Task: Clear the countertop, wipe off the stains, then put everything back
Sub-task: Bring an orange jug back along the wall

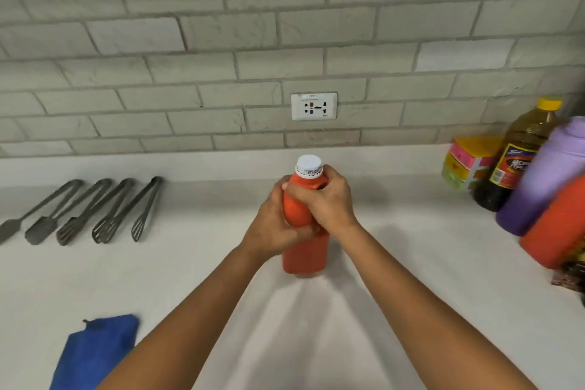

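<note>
An orange bottle [304, 255] with a white cap stands upright in the middle of the white countertop [395, 263]. My left hand [274, 226] grips its body from the left. My right hand [326, 199] wraps round its shoulder just under the cap. A folded blue cloth [95, 355] lies at the front left. Several grey kitchen utensils [85, 210] lie in a row at the left, near the wall.
At the right edge stand a purple bottle [544, 180], a second orange bottle [560, 225], a dark oil bottle with a yellow cap [519, 161] and a colourful box [471, 161]. A wall socket [314, 106] sits in the grey tiled backsplash behind the held bottle.
</note>
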